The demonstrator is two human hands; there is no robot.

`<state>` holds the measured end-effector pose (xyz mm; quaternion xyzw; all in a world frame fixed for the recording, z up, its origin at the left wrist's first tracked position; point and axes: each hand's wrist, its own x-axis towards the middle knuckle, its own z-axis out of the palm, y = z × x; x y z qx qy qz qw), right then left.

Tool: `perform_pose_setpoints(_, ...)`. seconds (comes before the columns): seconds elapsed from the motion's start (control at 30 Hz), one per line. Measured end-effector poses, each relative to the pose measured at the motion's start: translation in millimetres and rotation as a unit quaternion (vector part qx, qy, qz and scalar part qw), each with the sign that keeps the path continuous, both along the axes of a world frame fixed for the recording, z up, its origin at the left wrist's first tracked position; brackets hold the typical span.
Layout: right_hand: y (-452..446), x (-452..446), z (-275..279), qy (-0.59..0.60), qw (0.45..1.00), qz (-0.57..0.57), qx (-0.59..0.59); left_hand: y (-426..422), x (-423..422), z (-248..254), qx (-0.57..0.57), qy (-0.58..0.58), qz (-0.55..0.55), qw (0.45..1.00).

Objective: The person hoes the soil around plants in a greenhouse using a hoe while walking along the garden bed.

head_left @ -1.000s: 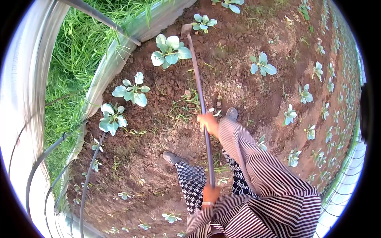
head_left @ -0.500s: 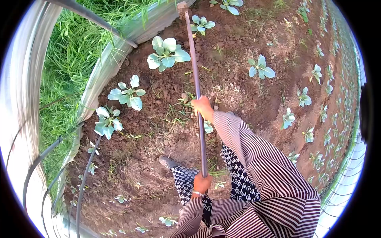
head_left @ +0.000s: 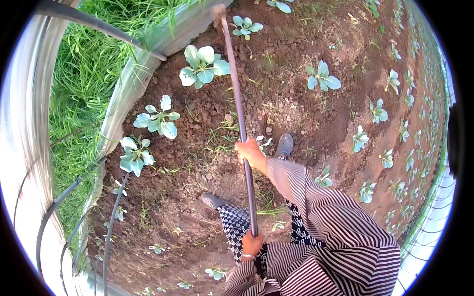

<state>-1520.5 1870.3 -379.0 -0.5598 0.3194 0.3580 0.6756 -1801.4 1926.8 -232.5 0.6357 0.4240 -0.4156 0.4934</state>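
A long-handled hoe (head_left: 235,84) slants up across the view, its soil-coated head near the plastic sheet edge beside a small leafy plant (head_left: 246,27). My right hand (head_left: 251,152) is wrapped round the middle of the handle. Lower down, my left hand (head_left: 252,243), with a band at the wrist, grips the handle's end. Left of the handle, a larger leafy plant (head_left: 204,67) grows in loose brown soil (head_left: 197,113).
Plastic sheeting (head_left: 123,93) and grass (head_left: 84,74) border the bed at the left, with dark hoses or rods (head_left: 112,217) near them. More plants (head_left: 323,77) stand in rows to the right. My shoes (head_left: 285,146) are on the soil.
Against the earliest frame, the hoe head has moved up and left, away from the small plant, to the sheet's edge. Both hands keep their hold and have shifted slightly left.
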Motion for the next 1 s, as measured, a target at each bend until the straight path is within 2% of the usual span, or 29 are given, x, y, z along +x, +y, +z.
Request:
perform_pose_setpoints(0.03, 6, 19, 12, 0.024, 0.999, -0.021, -0.043, -3, 4, -12, 0.024, -0.025, -0.005, 0.999)
perform_pose_setpoints(0.17, -1, 40, -27, 0.040, 0.999, 0.021, -0.013, -19, 21, -37, 0.069, -0.099, -0.022, 0.992)
perform_pose_setpoints(0.2, -3, 29, -34, 0.082, 0.995, 0.040, -0.043, -22, 5, -42, 0.049, -0.006, -0.018, 0.999)
perform_pose_setpoints(0.23, -3, 4, -45, 0.053, 0.993, 0.015, -0.107, -22, 3, -17, 0.022, 0.017, -0.017, 0.999)
perform_pose_setpoints(0.3, -2, -29, -26, 0.114, 0.990, -0.023, -0.082, -16, -34, 1, 0.017, 0.029, -0.027, 0.999)
perform_pose_setpoints(0.37, -4, -59, -5, 0.124, 0.992, -0.016, 0.009, 3, -32, 50, 0.008, 0.070, -0.063, 0.995)
perform_pose_setpoints(0.43, 5, -81, 43, 0.206, 0.976, -0.071, 0.005, 19, -73, 62, 0.109, -0.032, -0.146, 0.983)
perform_pose_setpoints(0.47, 2, -95, 40, 0.259, 0.955, -0.089, 0.115, 23, -68, 78, 0.124, -0.015, -0.100, 0.987)
perform_pose_setpoints(0.57, -12, -89, 16, 0.272, 0.928, -0.139, 0.214, 18, -68, 68, 0.192, -0.003, -0.167, 0.967)
perform_pose_setpoints(0.63, -23, -82, 16, 0.244, 0.919, -0.152, 0.270, 14, -70, 54, 0.197, -0.039, -0.183, 0.962)
perform_pose_setpoints(0.73, -34, -84, 58, 0.203, 0.916, -0.171, 0.300, 19, -80, 53, 0.210, -0.022, -0.190, 0.959)
perform_pose_setpoints(0.83, -47, -92, 85, 0.144, 0.905, -0.185, 0.355, 45, -95, 43, 0.211, -0.060, -0.232, 0.948)
perform_pose_setpoints(0.87, -51, -94, 86, 0.132, 0.905, -0.190, 0.357, 52, -91, 38, 0.222, -0.083, -0.261, 0.936)
perform_pose_setpoints(0.9, -55, -97, 87, 0.122, 0.905, -0.194, 0.358, 57, -88, 34, 0.215, -0.096, -0.234, 0.943)
perform_pose_setpoints(1.0, -73, -109, 66, 0.170, 0.898, -0.237, 0.330, 55, -82, 22, 0.236, -0.054, -0.294, 0.925)
